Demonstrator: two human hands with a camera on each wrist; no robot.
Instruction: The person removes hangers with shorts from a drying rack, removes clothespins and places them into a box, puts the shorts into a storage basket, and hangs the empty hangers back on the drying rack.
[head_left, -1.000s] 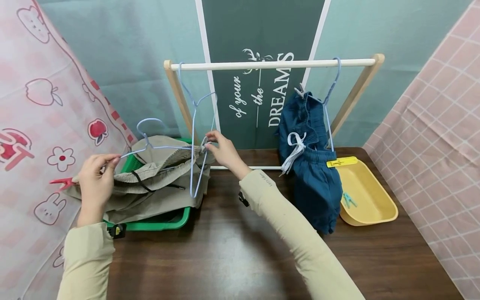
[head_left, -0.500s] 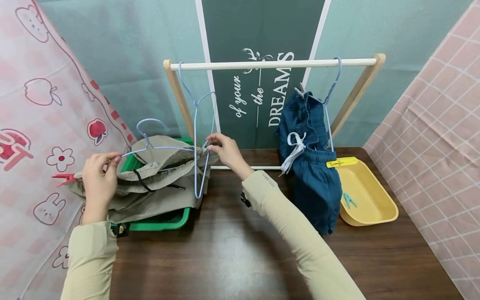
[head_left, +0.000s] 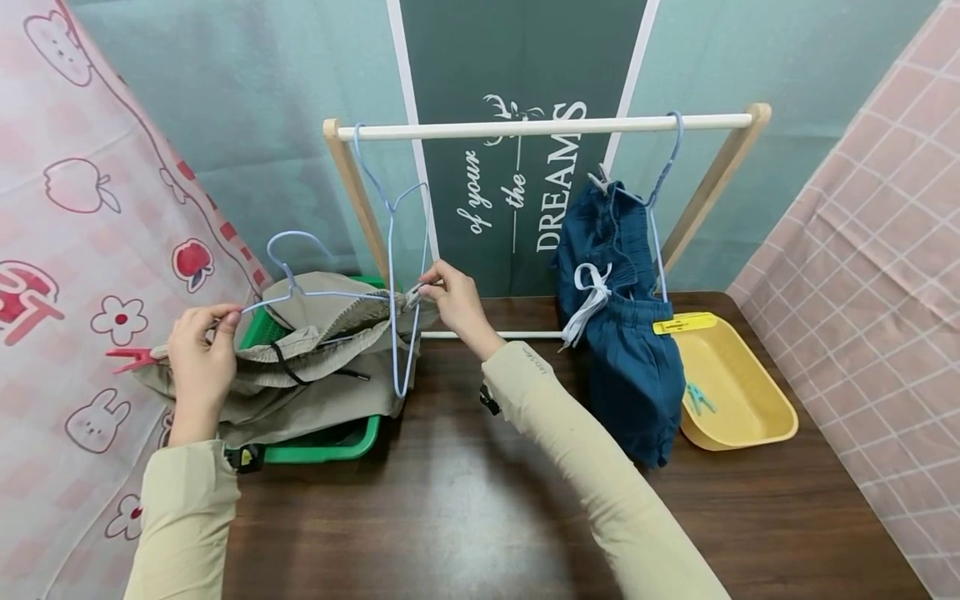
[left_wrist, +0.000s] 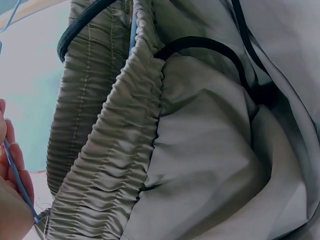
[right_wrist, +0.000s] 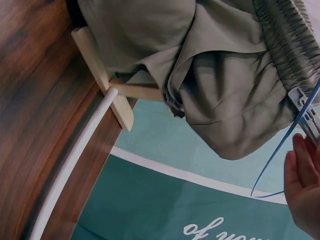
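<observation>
Khaki drawstring shorts (head_left: 322, 400) hang from a light blue hanger (head_left: 296, 292), its hook standing up above the waistband. My left hand (head_left: 201, 354) pinches the hanger's left arm. A red clothespin (head_left: 131, 359) sits at the waistband's left end, beyond that hand. With thumb and fingers, my right hand (head_left: 459, 304) pinches a grey clothespin (right_wrist: 300, 102) at the waistband's right end. In the left wrist view, the gathered waistband (left_wrist: 110, 130) and a dark cord (left_wrist: 200, 42) show close up. A bare blue hanger (head_left: 392, 275) dangles from the rack rod, in front of the waistband's right end.
A wooden rack with a white rod (head_left: 510, 129) stands at the back. Dark blue shorts (head_left: 633, 375) hang at its right, with a yellow clothespin (head_left: 684, 323). The green basket (head_left: 322, 452) lies under the khaki shorts. A yellow basin (head_left: 750, 392) holds a teal clothespin (head_left: 700, 398).
Both hands have shifted slightly right with the khaki shorts and their hanger. The bare hanger has swung a little to the right. Both hands keep their pinch.
</observation>
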